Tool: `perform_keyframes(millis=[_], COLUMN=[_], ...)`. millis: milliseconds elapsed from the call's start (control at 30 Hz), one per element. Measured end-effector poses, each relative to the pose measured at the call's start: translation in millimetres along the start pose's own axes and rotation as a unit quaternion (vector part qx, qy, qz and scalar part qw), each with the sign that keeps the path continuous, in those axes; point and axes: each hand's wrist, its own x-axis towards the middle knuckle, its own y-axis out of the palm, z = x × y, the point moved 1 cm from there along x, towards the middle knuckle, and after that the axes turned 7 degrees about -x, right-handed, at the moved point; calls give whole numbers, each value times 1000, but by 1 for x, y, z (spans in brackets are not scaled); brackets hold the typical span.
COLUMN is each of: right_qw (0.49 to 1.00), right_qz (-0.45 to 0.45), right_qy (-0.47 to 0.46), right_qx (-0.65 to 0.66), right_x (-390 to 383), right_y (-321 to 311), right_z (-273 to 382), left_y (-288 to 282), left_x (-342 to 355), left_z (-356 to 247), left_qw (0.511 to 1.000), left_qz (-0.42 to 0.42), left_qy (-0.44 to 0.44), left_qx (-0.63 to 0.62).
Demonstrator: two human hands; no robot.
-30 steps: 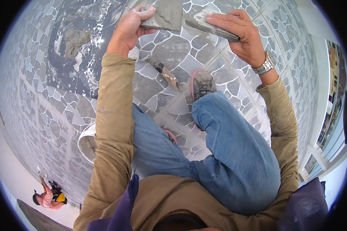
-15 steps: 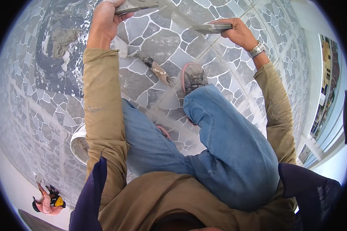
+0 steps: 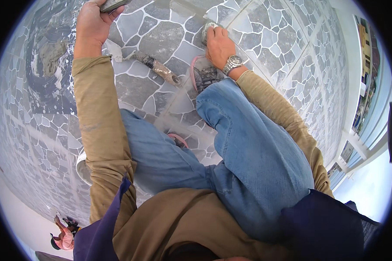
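Gripping grey slab (image 3: 112, 5), left fingers (image 3: 114, 14) curled; right fingers (image 3: 217, 32) clasping grey block (image 3: 205, 33) (over patterned tiles (image 3: 160, 45)).

1. Right of right hand (image 3: 220, 47): tiled floor (image 3: 287, 50) free.
2. Between it and left hand (image 3: 91, 31): trowel (image 3: 162, 71) near side, far side passable.
3. Shoe (image 3: 202, 73) blocks right hand's near side.
4. Mortar heap (image 3: 52, 58) further left.
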Motion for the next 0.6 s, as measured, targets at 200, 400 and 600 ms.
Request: perform_keyframes(millis=[200, 400, 600], right_qw=[999, 998, 973], right_qz=[29, 33, 86], right_qy=[12, 27, 188], right_qx=[7, 50, 103], right_x=[-10, -5, 7], right_y=[-18, -12, -25], right_z=[0, 10, -87], left_y=[19, 13, 34], left_x=[-2, -4, -22], left_z=[-23, -21, -26], left_qw=[996, 998, 998], left_qz=[-9, -13, 51], left_qy=[-12, -2, 24], left_qx=[88, 67, -37])
